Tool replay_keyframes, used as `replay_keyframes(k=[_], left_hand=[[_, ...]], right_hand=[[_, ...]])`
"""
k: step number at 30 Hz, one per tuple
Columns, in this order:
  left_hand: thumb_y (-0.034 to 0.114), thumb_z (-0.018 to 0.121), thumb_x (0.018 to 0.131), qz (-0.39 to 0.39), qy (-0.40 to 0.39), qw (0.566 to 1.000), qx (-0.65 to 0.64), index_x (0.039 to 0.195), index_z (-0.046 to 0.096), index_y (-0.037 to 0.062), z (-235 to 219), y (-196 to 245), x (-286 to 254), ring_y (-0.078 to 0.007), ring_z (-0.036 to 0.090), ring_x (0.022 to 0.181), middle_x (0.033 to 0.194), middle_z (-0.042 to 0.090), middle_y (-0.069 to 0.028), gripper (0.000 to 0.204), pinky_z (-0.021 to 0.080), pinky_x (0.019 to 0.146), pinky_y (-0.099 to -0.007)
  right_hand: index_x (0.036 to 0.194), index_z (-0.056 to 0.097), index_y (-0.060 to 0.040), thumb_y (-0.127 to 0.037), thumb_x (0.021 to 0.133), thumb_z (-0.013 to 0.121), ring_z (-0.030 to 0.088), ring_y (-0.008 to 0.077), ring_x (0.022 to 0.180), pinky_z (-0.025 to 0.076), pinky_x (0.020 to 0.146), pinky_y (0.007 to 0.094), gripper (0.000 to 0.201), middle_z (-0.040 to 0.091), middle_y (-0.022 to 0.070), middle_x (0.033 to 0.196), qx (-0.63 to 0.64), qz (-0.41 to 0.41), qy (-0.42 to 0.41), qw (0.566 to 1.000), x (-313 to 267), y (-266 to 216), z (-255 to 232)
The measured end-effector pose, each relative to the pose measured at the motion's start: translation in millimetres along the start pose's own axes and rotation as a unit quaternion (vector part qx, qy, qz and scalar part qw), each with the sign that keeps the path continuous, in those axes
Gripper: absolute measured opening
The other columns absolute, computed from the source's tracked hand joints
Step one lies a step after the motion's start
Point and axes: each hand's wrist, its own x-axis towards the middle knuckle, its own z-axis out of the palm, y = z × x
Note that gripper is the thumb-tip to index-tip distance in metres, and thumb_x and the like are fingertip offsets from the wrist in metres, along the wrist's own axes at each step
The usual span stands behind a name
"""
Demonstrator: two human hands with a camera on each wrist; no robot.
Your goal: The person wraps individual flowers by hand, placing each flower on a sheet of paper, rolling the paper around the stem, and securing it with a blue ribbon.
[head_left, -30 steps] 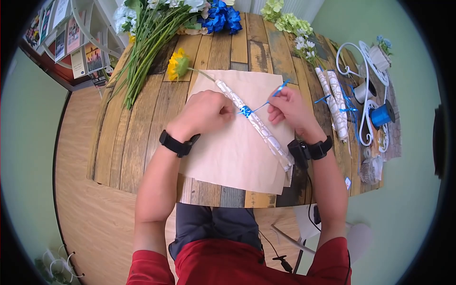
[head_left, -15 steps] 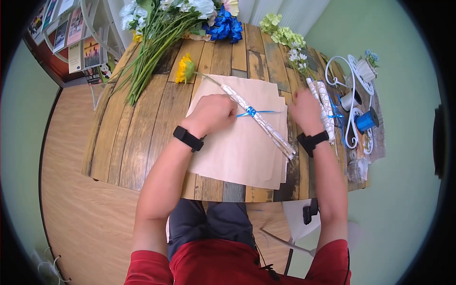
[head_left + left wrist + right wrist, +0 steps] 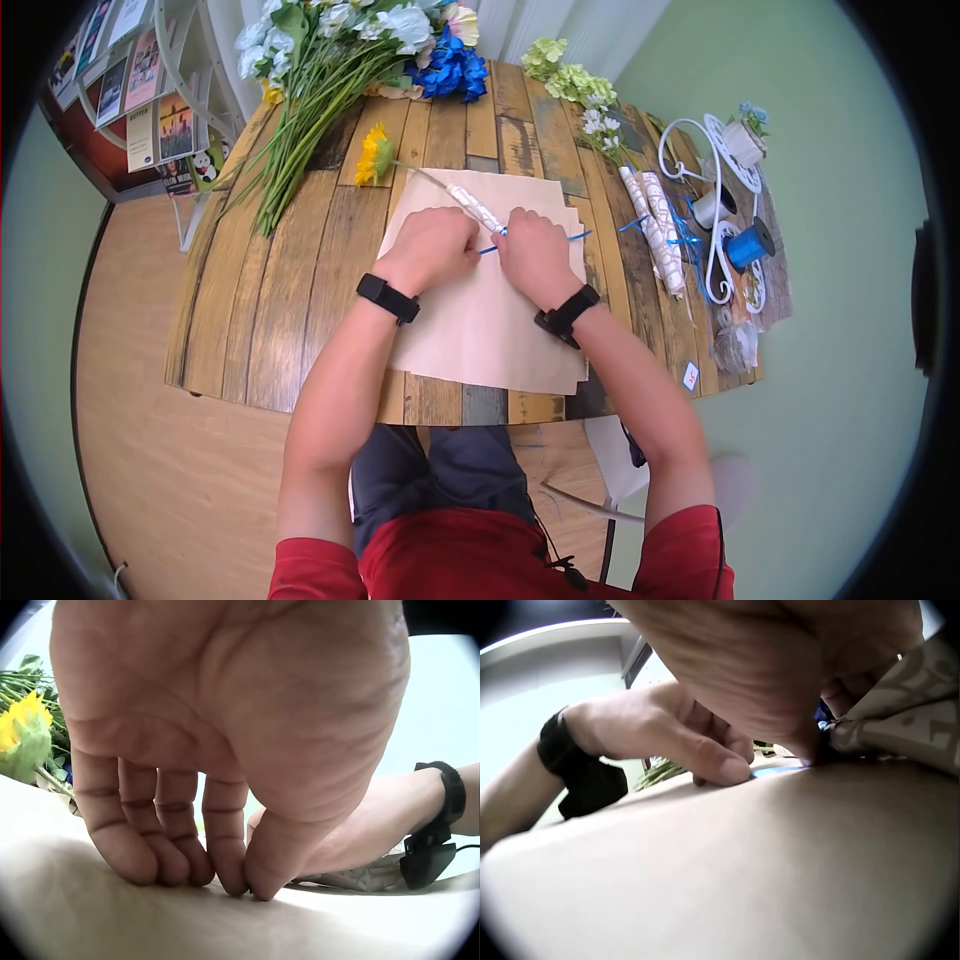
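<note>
A single sunflower point(image 3: 375, 155) lies on the brown paper sheets, its stem wrapped in white patterned paper point(image 3: 468, 203) with a blue ribbon point(image 3: 489, 250) tied round it. My left hand point(image 3: 432, 245) pinches one ribbon end between thumb and forefinger, low over the sheets. On the wrapped stem, right at the knot, my right hand point(image 3: 540, 258) grips with curled fingers and covers the lower part of the roll in the head view. In the right wrist view, the patterned wrap point(image 3: 922, 712) flares beside that hand, and the ribbon point(image 3: 776, 772) runs between both hands.
Two wrapped rolls with flowers point(image 3: 655, 235) lie to the right, near a blue ribbon spool point(image 3: 750, 245), a white spool point(image 3: 712, 208) and a white scrolled metal stand point(image 3: 720, 270). Loose long-stemmed flowers point(image 3: 320, 130) cover the back left. Brown paper point(image 3: 470, 340) spreads in front of me.
My right hand let go of its ribbon end, moved right toward the wrapped rolls, then came back left onto the roll at the knot. The left hand keeps its ribbon end.
</note>
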Motion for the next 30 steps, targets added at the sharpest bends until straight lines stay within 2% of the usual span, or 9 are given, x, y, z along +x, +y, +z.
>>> replay_keyframes(k=[3,7,10,12,14,16,21,23,30], left_hand=[[0.027,0.072,0.075,-0.004,-0.004,1.000,-0.013,0.076,0.067,0.0057,-5.2,1.0,-0.5,-0.0338,0.063,0.077,0.079,0.066,-0.0144,0.022,0.049,0.069,-0.0436],[0.035,0.077,0.073,-0.018,-0.027,0.999,-0.023,0.075,0.066,0.0064,-19.7,8.2,-1.4,-0.0312,0.063,0.076,0.077,0.066,-0.0123,0.031,0.048,0.068,-0.0405],[0.038,0.078,0.073,-0.030,-0.024,0.999,-0.023,0.075,0.066,0.0059,-19.7,6.2,-0.6,-0.0305,0.063,0.077,0.078,0.066,-0.0123,0.034,0.049,0.069,-0.0403],[0.039,0.078,0.073,-0.027,-0.022,0.999,-0.025,0.075,0.066,0.0056,-17.8,3.8,-0.2,-0.0304,0.064,0.077,0.078,0.066,-0.0123,0.035,0.049,0.069,-0.0401],[0.039,0.078,0.074,-0.028,-0.015,0.999,-0.028,0.075,0.067,0.0052,-17.8,4.3,0.3,-0.0304,0.064,0.078,0.079,0.067,-0.0124,0.036,0.049,0.070,-0.0399],[0.039,0.077,0.074,-0.035,-0.024,0.999,-0.015,0.076,0.067,0.0049,-19.0,6.5,0.0,-0.0309,0.064,0.078,0.080,0.067,-0.0130,0.036,0.050,0.071,-0.0399],[0.038,0.076,0.074,-0.028,-0.014,0.999,-0.007,0.075,0.066,0.0059,-16.5,5.6,0.7,-0.0318,0.064,0.079,0.082,0.067,-0.0132,0.034,0.050,0.072,-0.0406],[0.038,0.076,0.074,-0.029,-0.013,0.999,-0.007,0.074,0.065,0.0067,-14.2,6.9,-1.1,-0.0324,0.064,0.079,0.084,0.066,-0.0132,0.033,0.050,0.072,-0.0411],[0.035,0.075,0.075,-0.040,-0.027,0.999,0.002,0.077,0.062,0.0060,-17.2,12.9,0.5,-0.0314,0.063,0.079,0.084,0.065,-0.0111,0.032,0.050,0.072,-0.0407]], right_hand=[[0.091,0.058,0.0039,-0.011,0.086,0.060,0.067,0.0421,0.080,0.053,0.071,0.0492,0.016,0.067,0.0259,0.084,0.095,0.032,-0.083,0.991,9.4,8.9,-2.0],[0.095,0.055,0.0060,-0.011,0.088,0.058,0.066,0.0439,0.084,0.052,0.073,0.0507,0.018,0.066,0.0272,0.085,0.140,0.063,-0.081,0.985,23.5,26.7,-13.7],[0.098,0.053,0.0067,-0.012,0.090,0.056,0.065,0.0443,0.081,0.051,0.071,0.0499,0.021,0.065,0.0271,0.084,0.186,0.093,-0.046,0.977,27.7,51.8,-31.5],[0.099,0.053,0.0024,-0.021,0.097,0.053,0.064,0.0295,0.071,0.049,0.065,0.0396,0.023,0.065,0.0156,0.078,0.261,0.142,-0.004,0.955,25.2,77.1,-52.0],[0.102,0.052,0.0055,-0.020,0.095,0.054,0.063,0.0414,0.078,0.048,0.069,0.0463,0.026,0.064,0.0272,0.086,0.316,0.183,0.083,0.927,28.5,124.2,-40.2],[0.104,0.052,0.0061,-0.023,0.095,0.055,0.063,0.0426,0.083,0.048,0.072,0.0469,0.030,0.063,0.0280,0.087,0.362,0.249,0.120,0.890,30.6,158.8,-46.8],[0.106,0.051,0.0067,-0.024,0.094,0.057,0.061,0.0496,0.094,0.047,0.082,0.0527,0.034,0.064,0.0312,0.097,0.145,0.262,0.197,0.934,36.7,273.7,-28.1],[0.102,0.053,0.0055,-0.025,0.093,0.059,0.063,0.0470,0.090,0.048,0.078,0.0516,0.032,0.065,0.0291,0.093,0.090,0.257,0.209,0.939,31.0,303.2,-12.4],[0.108,0.054,0.0039,-0.024,0.091,0.062,0.060,0.0483,0.102,0.049,0.086,0.0530,0.034,0.063,0.0309,0.107,0.086,0.280,0.112,0.950,39.3,299.8,4.3]])
